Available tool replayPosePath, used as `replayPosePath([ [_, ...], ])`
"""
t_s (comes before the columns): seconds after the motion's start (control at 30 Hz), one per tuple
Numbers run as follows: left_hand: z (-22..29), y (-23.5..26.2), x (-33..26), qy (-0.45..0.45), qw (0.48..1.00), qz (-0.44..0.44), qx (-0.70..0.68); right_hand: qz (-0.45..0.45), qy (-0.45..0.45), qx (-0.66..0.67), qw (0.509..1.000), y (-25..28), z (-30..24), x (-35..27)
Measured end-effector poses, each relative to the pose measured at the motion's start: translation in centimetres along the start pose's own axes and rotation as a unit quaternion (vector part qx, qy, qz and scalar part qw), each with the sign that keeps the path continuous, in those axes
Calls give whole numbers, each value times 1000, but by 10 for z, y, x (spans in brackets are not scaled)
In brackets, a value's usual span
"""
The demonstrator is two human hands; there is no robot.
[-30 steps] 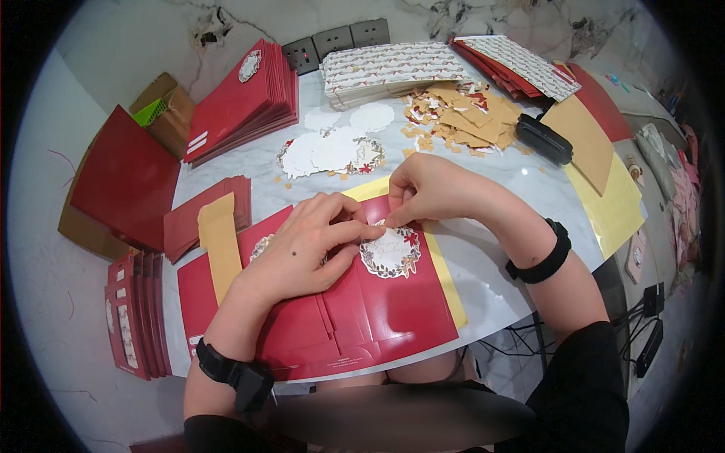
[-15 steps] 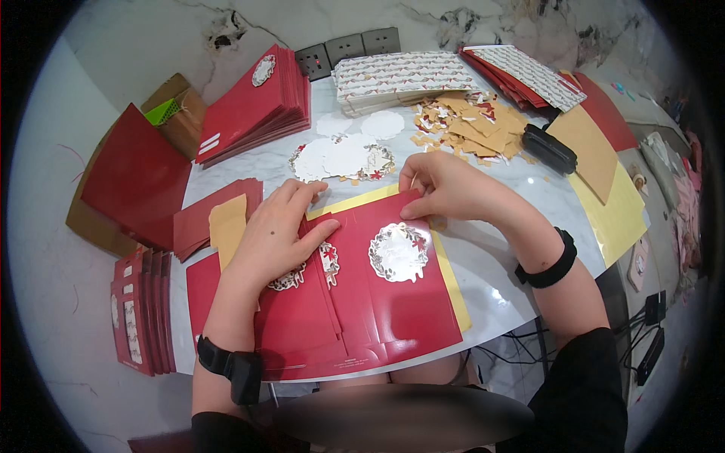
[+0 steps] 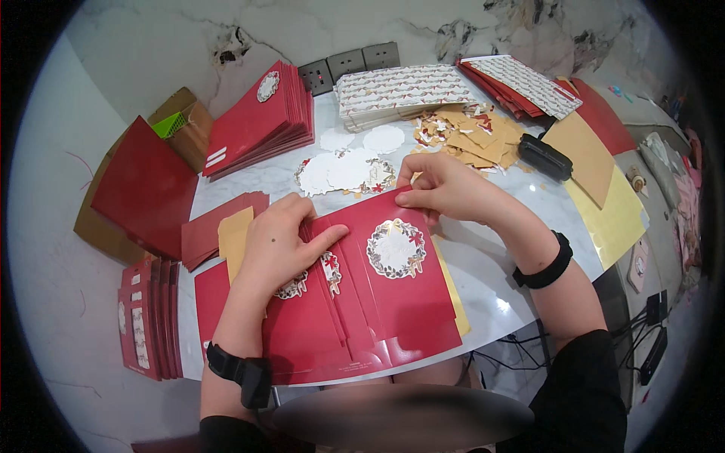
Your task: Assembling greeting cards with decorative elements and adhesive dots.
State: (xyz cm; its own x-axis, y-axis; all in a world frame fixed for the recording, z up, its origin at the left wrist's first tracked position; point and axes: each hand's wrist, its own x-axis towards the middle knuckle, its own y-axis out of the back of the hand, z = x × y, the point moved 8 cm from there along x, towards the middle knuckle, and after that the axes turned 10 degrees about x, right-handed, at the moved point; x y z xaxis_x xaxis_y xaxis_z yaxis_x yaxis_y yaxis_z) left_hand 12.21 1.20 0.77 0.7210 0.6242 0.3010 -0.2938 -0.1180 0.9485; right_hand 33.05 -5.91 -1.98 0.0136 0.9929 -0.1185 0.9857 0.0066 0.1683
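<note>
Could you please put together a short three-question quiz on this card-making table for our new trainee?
1. True or false: the right hand pinches the top edge of the red card that bears the round wreath sticker.
2. Which thing lies nearest the black device? A) the pile of tan paper scraps B) the green item in the cardboard box C) the upright red cards at the table's left edge
3. Fill in: the left hand lies ____ on the overlapping red cards.

Key: 1 true; 2 A; 3 flat
</note>
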Motion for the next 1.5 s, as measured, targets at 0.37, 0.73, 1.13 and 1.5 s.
replayPosePath([
  [0.37, -5, 31, -6, 15, 988, 136, -70, -36, 0, 13, 999, -20, -3, 0],
  [0.73, 14, 15, -4, -48, 978, 32, -199, -57, 80, 38, 994, -81, -15, 11],
  [1.13, 20, -3, -12, -98, 970, -121, -187, -24, 164, -302, 939, -30, -28, 9],
  [1.5, 28, -34, -22, -112, 988, -103, -37, -33, 71, -318, 945, -180, -81, 119],
])
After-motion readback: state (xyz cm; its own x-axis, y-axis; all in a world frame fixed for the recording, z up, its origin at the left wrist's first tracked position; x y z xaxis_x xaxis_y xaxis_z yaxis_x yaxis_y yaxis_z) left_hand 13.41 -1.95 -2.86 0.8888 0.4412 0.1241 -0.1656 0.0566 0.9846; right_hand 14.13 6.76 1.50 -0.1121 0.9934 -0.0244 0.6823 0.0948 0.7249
